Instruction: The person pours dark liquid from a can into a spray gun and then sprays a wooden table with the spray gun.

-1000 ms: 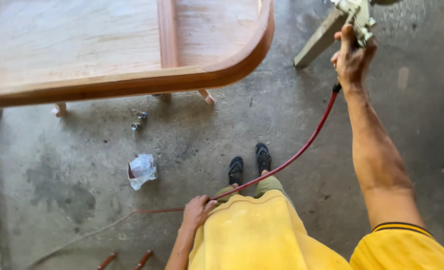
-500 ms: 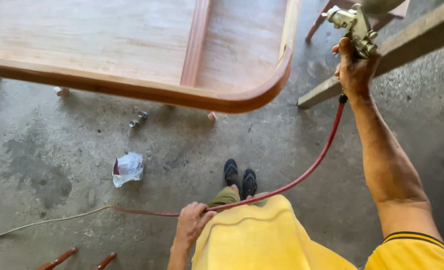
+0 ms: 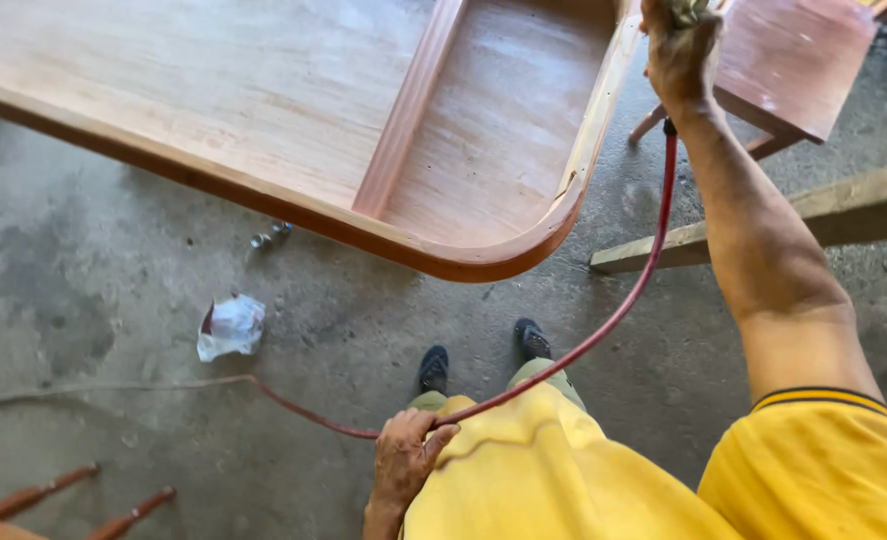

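Overhead, right hand (image 3: pixel 679 50) clenched around a spray tool mostly cut off at the frame's top, past the rounded corner of the wooden panel (image 3: pixel 483 262). Left hand (image 3: pixel 403 462) closed on the red hose (image 3: pixel 618 310) at the hip. Open concrete floor (image 3: pixel 93 300) below the panel's edge. Crumpled white wrapper with a red patch (image 3: pixel 230 326) lying left of the shoes.
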